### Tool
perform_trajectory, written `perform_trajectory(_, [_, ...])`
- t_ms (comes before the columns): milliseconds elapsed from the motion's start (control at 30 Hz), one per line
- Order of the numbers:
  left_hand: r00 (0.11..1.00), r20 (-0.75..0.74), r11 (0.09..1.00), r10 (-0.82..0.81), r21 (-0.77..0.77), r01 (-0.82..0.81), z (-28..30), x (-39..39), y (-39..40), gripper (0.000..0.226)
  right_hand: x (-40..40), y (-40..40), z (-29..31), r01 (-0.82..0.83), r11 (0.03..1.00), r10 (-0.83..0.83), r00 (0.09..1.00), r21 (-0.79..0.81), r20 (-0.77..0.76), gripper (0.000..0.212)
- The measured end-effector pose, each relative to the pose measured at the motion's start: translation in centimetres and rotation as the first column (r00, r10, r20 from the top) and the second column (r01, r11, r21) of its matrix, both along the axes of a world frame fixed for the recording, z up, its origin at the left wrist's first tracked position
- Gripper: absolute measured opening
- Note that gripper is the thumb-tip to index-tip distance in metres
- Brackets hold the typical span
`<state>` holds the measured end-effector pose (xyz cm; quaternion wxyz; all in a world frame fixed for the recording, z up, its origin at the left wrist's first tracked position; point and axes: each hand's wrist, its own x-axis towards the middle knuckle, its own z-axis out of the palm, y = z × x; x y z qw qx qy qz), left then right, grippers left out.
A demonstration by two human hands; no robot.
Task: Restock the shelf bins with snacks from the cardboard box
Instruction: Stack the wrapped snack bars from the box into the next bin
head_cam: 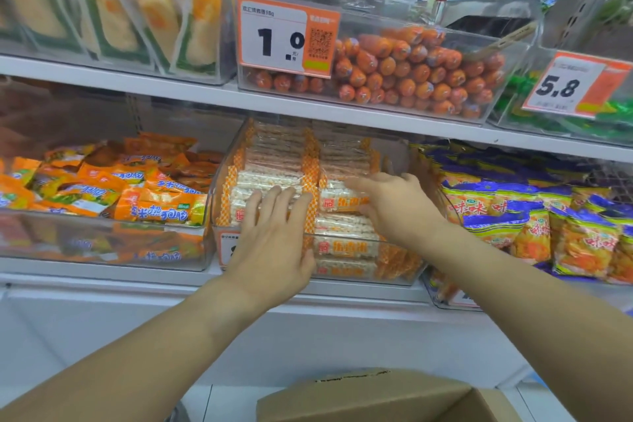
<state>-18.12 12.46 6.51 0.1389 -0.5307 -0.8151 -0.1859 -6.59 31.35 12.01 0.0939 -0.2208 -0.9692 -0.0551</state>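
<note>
A clear shelf bin [394, 276] in the middle of the lower shelf holds stacked puffed-rice bars [270, 178] in clear wrappers with orange checked ends. My left hand [274, 240] lies flat on the left stack with straight fingers. My right hand [394, 205] reaches over the right stack, fingers spread and lightly bent on the top bars. Neither hand grips a pack. The cardboard box [376, 397] stands open at the bottom of the view, its inside hidden.
Left of the middle bin is a bin of orange snack packs [137, 195]; right of it, blue-and-yellow chip bags [534, 216]. The upper shelf carries a sausage bin [411, 75] with a 1.0 price tag [284, 38] and tall yellow packs [113, 7].
</note>
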Motion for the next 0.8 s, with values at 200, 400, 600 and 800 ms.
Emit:
perform_trajectory(200, [0.999,-0.019,1.000,0.026,0.008,-0.026,-0.2,0.1,0.3,0.072,-0.7,-0.9,-1.8,0.060,0.988,-0.075,0.992,-0.145,-0.098,0.050])
perform_trajectory(400, [0.998,-0.044,0.998,0.042,0.040,-0.040,-0.3,0.1,0.7,0.070,-1.6,-1.3,-2.4,-0.004,0.975,-0.063,0.953,-0.221,-0.296,0.041])
perform_trajectory(600, [0.999,-0.032,0.999,0.033,0.038,-0.032,-0.3,0.1,0.6,0.072,-0.6,-1.2,-1.9,0.124,0.915,-0.268,0.898,-0.384,-0.350,0.064])
perform_trajectory(800, [0.999,-0.038,0.998,0.039,0.043,-0.037,-0.4,0.1,0.6,0.070,-0.8,-1.5,-1.8,0.134,0.886,-0.296,0.901,-0.445,-0.318,0.063])
